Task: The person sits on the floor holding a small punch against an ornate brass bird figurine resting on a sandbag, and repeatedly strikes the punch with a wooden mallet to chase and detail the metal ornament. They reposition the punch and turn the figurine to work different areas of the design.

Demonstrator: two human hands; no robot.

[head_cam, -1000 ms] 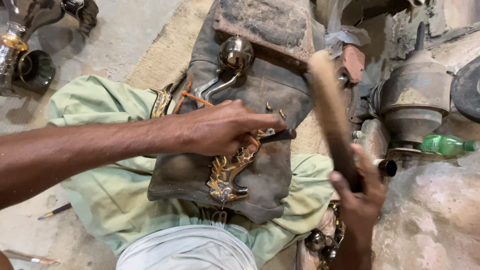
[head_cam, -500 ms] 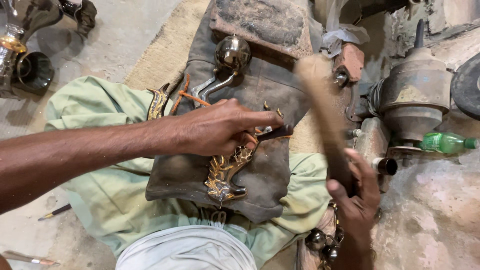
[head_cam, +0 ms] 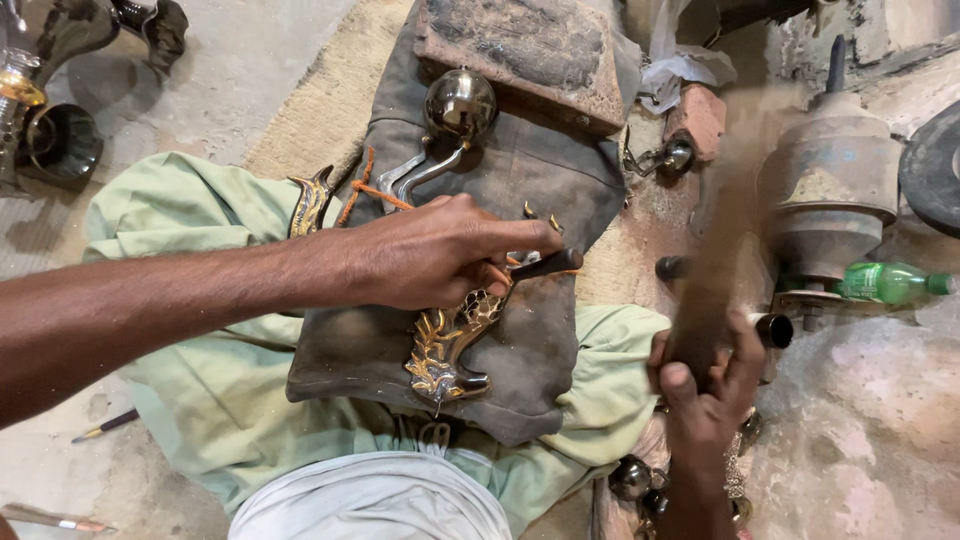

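On the grey cloth [head_cam: 560, 180], left hand [head_cam: 440, 250] pins a near-horizontal, right-pointing punch [head_cam: 545, 265]; right hand [head_cam: 705, 385] grips an upright blurred mallet [head_cam: 720, 240].

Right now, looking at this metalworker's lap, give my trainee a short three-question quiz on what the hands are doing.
1. True or false: the right hand is empty.
2. What does the left hand hold against the brass ornament: A a thin dark punch, B a green bottle, C a brick?
3. What does the ornament lie on?

Key
1. False; it grips a wooden mallet, blurred in motion.
2. A, the punch.
3. A dark cloth pad across the lap.
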